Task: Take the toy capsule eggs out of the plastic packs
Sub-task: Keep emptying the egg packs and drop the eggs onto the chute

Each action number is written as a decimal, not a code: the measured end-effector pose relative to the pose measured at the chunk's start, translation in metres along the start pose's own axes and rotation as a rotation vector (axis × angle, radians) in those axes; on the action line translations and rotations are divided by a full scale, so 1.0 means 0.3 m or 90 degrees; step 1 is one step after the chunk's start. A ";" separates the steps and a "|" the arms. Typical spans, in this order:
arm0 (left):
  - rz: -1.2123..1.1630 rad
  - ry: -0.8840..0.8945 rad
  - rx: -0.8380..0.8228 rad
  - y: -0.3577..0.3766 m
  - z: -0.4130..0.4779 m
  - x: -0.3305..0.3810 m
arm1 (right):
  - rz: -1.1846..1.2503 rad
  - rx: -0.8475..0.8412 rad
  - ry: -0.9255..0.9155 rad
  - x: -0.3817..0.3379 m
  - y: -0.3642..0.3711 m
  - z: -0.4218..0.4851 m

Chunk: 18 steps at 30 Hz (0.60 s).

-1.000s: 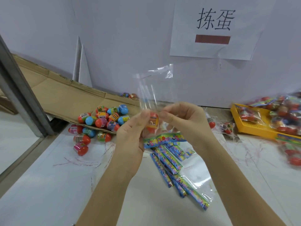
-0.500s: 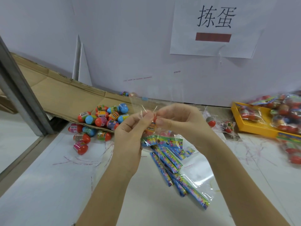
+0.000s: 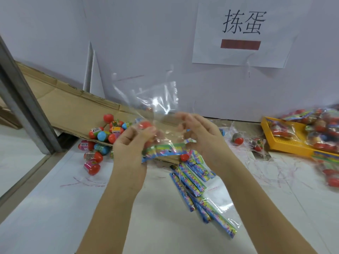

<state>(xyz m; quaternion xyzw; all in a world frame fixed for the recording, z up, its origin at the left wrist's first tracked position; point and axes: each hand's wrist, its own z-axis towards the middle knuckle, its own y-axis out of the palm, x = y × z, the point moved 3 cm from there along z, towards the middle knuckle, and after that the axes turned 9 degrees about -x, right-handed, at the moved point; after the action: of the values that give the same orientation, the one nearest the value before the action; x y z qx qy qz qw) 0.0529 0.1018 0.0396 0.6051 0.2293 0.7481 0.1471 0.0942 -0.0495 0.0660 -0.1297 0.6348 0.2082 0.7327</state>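
Fingers: left hand (image 3: 134, 143) curled round the plastic pack (image 3: 157, 105), pinching a red capsule egg (image 3: 145, 125) through the film; right hand (image 3: 203, 136) pinches the pack's other side, blurred.
Pack: held up above the table (image 3: 55, 208), between both hands, header strip (image 3: 165, 150) lowest.
Loose eggs (image 3: 102, 136): heaped at the cardboard (image 3: 73, 105) edge, left.
Flat packs (image 3: 192, 180): on the table under the right forearm.
Yellow tray (image 3: 286, 142): far right.

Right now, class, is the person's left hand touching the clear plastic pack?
Touching. The head view shows the left hand pinching the clear plastic pack, right by the red capsule egg.
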 end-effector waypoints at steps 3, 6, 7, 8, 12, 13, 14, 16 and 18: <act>-0.065 0.018 0.007 -0.044 0.002 0.040 | -0.179 0.099 0.051 0.075 -0.032 0.065; -0.074 0.032 0.071 -0.068 0.016 0.062 | -0.602 0.003 0.179 0.173 -0.030 0.113; -0.073 0.028 0.077 -0.073 0.021 0.061 | -0.720 -0.004 0.209 0.194 -0.030 0.119; -0.051 0.029 0.088 -0.081 0.025 0.058 | -0.795 0.008 0.220 0.204 -0.031 0.120; -0.032 0.032 0.074 -0.099 0.033 0.036 | -0.887 0.017 0.302 0.204 -0.091 0.094; -0.018 0.035 0.064 -0.096 0.035 0.032 | -0.885 0.000 0.331 0.205 -0.111 0.083; 0.006 0.037 0.060 -0.095 0.036 0.028 | -0.864 -0.023 0.343 0.204 -0.125 0.073; 0.048 0.044 0.054 -0.087 0.034 0.020 | -0.761 -0.036 0.312 0.184 -0.143 0.062; 0.090 0.045 0.048 -0.073 0.029 0.013 | -0.591 0.036 0.231 0.117 -0.165 0.056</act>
<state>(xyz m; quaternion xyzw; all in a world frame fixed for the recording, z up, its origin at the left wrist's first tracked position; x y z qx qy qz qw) 0.0593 0.1240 0.0328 0.5979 0.2188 0.7685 0.0628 0.1359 -0.0805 0.0305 -0.4128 0.6325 -0.1830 0.6293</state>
